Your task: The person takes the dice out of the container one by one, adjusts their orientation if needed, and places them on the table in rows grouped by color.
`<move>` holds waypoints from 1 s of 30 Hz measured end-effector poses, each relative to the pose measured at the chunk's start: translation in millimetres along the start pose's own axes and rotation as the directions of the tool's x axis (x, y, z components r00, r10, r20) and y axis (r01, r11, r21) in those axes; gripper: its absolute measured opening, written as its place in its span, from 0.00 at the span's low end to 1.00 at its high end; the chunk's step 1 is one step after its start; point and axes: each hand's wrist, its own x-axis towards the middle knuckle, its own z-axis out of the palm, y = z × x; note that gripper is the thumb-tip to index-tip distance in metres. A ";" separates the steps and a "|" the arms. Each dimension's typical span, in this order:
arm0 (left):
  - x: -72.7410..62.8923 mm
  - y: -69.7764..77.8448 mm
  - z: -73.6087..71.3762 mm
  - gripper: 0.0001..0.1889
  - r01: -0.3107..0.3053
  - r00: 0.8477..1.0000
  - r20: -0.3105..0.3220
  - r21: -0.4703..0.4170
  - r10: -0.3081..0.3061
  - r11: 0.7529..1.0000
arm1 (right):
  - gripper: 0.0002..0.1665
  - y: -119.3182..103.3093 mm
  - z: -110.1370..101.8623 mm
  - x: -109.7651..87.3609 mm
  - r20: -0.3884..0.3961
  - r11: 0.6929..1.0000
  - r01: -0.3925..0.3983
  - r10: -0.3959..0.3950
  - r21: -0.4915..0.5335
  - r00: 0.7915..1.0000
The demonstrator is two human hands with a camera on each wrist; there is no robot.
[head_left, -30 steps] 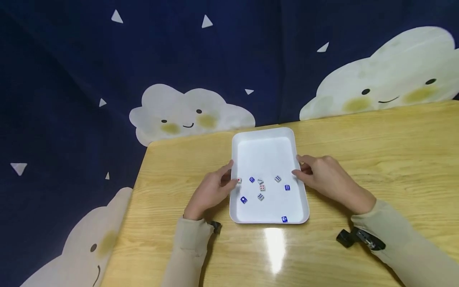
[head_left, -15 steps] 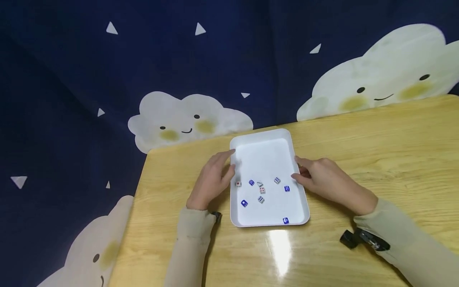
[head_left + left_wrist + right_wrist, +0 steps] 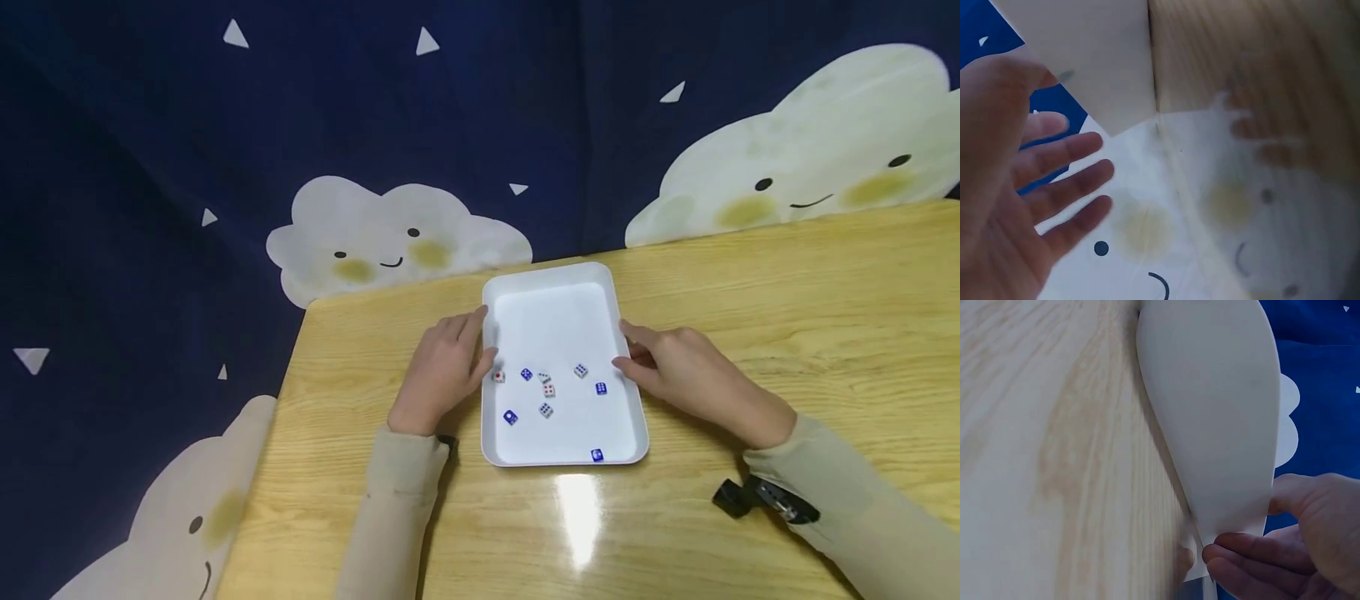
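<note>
white tray [image 3: 551, 321] gripped at three o'clock

a cloud-print cloth [image 3: 480, 108] edges the wooden table [image 3: 787, 317] from eight round to two o'clock. the tray's far end nearly meets it. the right hand [image 3: 686, 371] holds the tray, thumb over the side; at nine, the left hand [image 3: 438, 367] is spread loose, thumb by the tray. inside lie five white dice [image 3: 546, 410] and four blue dice [image 3: 601, 388], one blue near five o'clock.

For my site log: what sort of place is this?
Probably an indoor play or activity corner, though the wider room is out of view: a wooden table against dark blue cloth printed with smiling clouds, and a white tray holding dice.
</note>
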 end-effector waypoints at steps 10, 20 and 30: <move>0.7 7.9 4.6 0.32 0.070 0.996 0.060 -0.025 -0.069 0.997 | 0.33 -0.5 -0.4 -1.3 -0.013 1.000 -0.001 0.001 -0.030 1.000; 2.0 16.1 5.8 0.46 0.132 0.984 0.127 -0.029 -0.128 0.991 | 0.32 0.1 1.6 -3.2 -0.021 0.999 0.008 -0.008 -0.037 1.000; 1.2 18.9 9.1 0.32 0.114 0.978 0.165 0.075 -0.125 0.991 | 0.33 -1.4 1.6 -1.0 -0.019 0.999 0.021 -0.022 -0.047 1.000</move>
